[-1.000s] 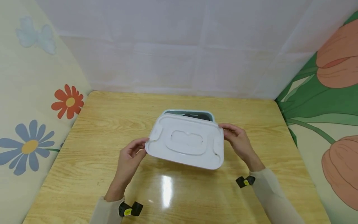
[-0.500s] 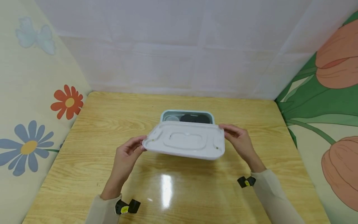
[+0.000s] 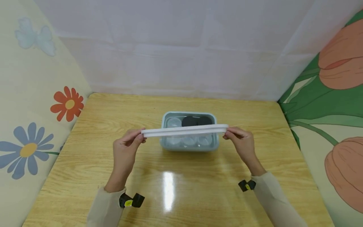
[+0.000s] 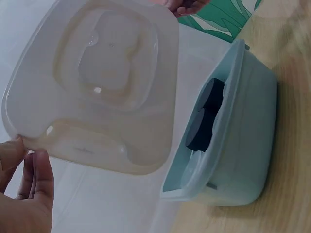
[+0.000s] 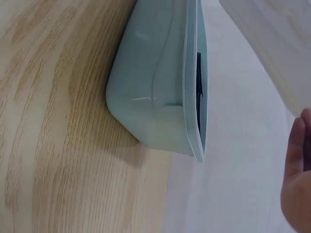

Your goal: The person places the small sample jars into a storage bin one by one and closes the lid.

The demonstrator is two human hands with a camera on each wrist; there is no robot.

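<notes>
A white plastic lid [image 3: 184,130] is held up above a light blue storage box [image 3: 189,148], tipped so that its edge faces the head camera. My left hand [image 3: 124,151] pinches the lid's left end between thumb and fingers. At the other end my right hand [image 3: 242,145] pinches it the same way. Inside the box are several round clear cups [image 3: 174,122] and dark round pieces [image 3: 189,121] in the back row. The lid hides a strip across the box's middle. In the left wrist view the lid's recessed face [image 4: 107,97] is apart from the box.
The box stands on a wood-grain table [image 3: 113,119]. A white cloth [image 3: 181,63] hangs behind it. Flower-printed panels stand on the left [image 3: 28,94] and right [image 3: 340,126]. Small black cameras are strapped to both wrists.
Both hands have tilted the lid from showing its broad face to nearly edge-on, its near edge rising. More of the box's inside now shows. The left hand has shifted slightly left.
</notes>
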